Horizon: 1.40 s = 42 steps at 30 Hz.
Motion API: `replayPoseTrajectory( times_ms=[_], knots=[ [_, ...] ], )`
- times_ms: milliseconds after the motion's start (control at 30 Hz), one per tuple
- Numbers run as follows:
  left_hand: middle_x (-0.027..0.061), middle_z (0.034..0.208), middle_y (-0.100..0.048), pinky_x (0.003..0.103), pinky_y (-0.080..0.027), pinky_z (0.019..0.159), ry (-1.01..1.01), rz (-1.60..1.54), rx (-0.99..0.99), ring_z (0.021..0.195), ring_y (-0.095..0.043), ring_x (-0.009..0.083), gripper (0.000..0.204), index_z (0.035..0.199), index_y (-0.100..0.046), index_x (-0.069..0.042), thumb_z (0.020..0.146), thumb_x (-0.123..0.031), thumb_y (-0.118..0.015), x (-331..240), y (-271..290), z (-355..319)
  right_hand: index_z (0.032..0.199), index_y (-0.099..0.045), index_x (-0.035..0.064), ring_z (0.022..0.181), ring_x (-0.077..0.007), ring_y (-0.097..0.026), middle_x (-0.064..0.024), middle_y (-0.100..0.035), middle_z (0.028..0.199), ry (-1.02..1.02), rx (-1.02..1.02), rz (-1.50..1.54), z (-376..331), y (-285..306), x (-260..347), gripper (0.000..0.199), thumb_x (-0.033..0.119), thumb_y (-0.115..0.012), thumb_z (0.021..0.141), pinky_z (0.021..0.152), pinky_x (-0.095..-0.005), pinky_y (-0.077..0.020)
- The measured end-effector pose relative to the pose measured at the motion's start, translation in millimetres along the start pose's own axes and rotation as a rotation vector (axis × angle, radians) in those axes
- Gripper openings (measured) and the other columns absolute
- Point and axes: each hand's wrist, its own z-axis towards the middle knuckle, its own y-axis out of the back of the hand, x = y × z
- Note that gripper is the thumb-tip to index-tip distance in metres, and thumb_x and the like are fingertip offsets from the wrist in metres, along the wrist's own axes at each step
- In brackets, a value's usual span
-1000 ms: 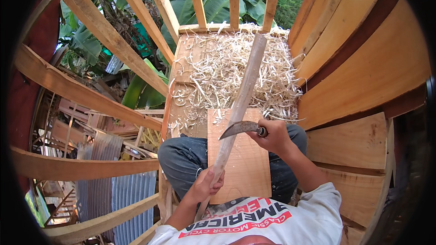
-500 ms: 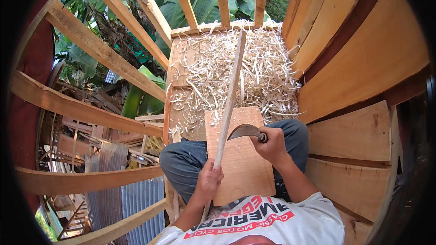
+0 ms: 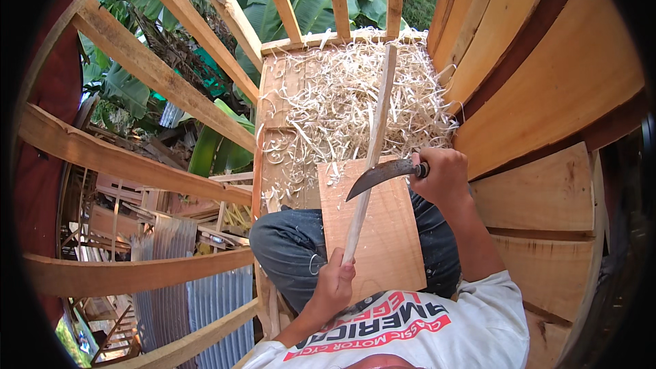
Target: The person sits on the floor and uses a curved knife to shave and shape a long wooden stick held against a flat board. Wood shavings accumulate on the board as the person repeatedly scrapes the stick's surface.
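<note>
The knife's handle is buried inside the right hand (image 3: 444, 176), so only the curved blade (image 3: 380, 175) shows. The near end of the long stick (image 3: 371, 150) vanishes into the closed left hand (image 3: 335, 285). Beneath both hands, the board (image 3: 383, 246) covers most of the lap, and its lower edge slips behind the shirt (image 3: 417, 331). Ahead of the hands, wood shavings (image 3: 348, 96) bury the floor planks. The person's feet cannot be seen.

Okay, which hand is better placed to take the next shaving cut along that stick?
Right. The right hand grips the curved knife, its blade lying across the stick. The left hand is closed round the stick's near end, steadying it over the board.
</note>
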Motion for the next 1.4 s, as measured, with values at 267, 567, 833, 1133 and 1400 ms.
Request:
replayPoseTrajectory(
  times_ms=[267, 567, 833, 1133, 1400],
  knots=[
    [0.0118, 0.063, -0.046, 0.033, -0.038, 0.051, 0.009, 0.038, -0.037, 0.054, -0.05, 0.0206, 0.037, 0.094, -0.046, -0.001, 0.101, -0.037, -0.038, 0, -2, -8, 0.06, -0.054, 0.0064, 0.056, -0.0333, -0.058, -0.0125, -0.054, 0.055, -0.013, -0.037, -0.015, 13, 6, 0, 0.016, 0.013, -0.065, 0.071, 0.052, -0.0416, -0.0447],
    [0.0096, 0.063, -0.047, 0.031, -0.037, 0.05, 0.027, 0.053, 0.047, 0.054, -0.049, 0.0187, 0.033, 0.096, -0.046, -0.001, 0.101, -0.033, -0.039, -6, -7, -13, 0.06, -0.057, 0.0032, 0.053, -0.0338, -0.058, -0.0152, -0.053, 0.053, -0.095, -0.309, 0.028, 16, -9, -16, 0.019, 0.016, -0.06, 0.073, 0.052, -0.0403, -0.0448],
    [0.0086, 0.061, -0.045, 0.032, -0.036, 0.05, 0.062, 0.041, -0.082, 0.054, -0.048, 0.0164, 0.032, 0.091, -0.046, -0.001, 0.101, -0.031, -0.039, 9, 2, -18, 0.056, -0.044, -0.001, 0.046, -0.0107, -0.036, -0.004, -0.037, 0.046, -0.421, -0.256, 0.317, 52, 31, -74, 0.037, 0.018, -0.059, 0.084, 0.046, -0.033, -0.0299],
    [-0.0035, 0.062, -0.038, 0.02, -0.027, 0.044, 0.251, -0.349, -0.038, 0.052, -0.034, 0.0029, 0.033, 0.086, -0.043, -0.006, 0.101, -0.035, -0.038, 19, 11, -4, 0.063, -0.055, 0.0016, 0.044, -0.0181, -0.045, -0.0061, -0.046, 0.048, -0.186, 0.185, 0.43, -29, -18, -17, 0.049, 0.044, -0.068, 0.083, 0.045, -0.0338, -0.0354],
    [-0.0024, 0.059, -0.038, 0.018, -0.027, 0.038, 0.302, -0.288, -0.128, 0.044, -0.034, 0.0038, 0.052, 0.088, -0.044, -0.007, 0.097, -0.057, -0.034, 39, 48, -19, 0.06, -0.061, 0.0026, 0.049, -0.0308, -0.059, -0.0127, -0.057, 0.051, 0.009, 0.381, 0.289, -20, -53, 23, 0.062, 0.06, -0.059, 0.082, 0.049, -0.0386, -0.0469]
  ],
)
